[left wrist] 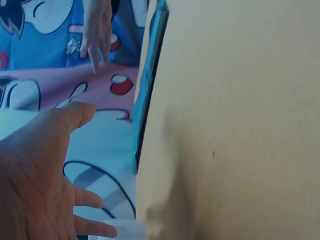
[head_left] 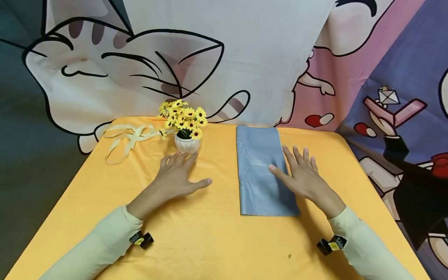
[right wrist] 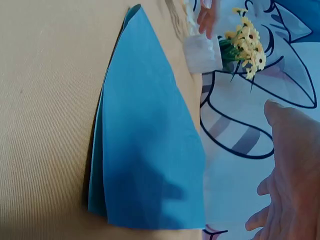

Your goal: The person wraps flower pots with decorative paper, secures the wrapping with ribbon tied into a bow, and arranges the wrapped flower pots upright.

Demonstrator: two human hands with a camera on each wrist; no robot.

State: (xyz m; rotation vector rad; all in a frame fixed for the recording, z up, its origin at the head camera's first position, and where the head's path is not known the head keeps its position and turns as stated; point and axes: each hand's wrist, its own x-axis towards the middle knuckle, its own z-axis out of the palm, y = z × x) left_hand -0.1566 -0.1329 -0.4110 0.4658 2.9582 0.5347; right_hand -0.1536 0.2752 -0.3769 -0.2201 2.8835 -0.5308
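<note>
Head camera: above and behind the left hand (head_left: 175, 177) and right hand (head_left: 304, 177), facing forward and down across the yellow counter (head_left: 210, 245) to the cartoon backdrop (head_left: 273, 77); widest, farthest view. Left wrist camera (head_left: 142, 240): close up behind the left hand, low, frame turned sideways, facing across toward the right hand. Right wrist camera (head_left: 334, 244): close too, sideways, facing across toward the left hand. All three share the folded blue sheet (head_left: 262, 175) by the right hand; head and right wrist share the potted yellow flowers (head_left: 183, 120) beyond the left hand.
</note>
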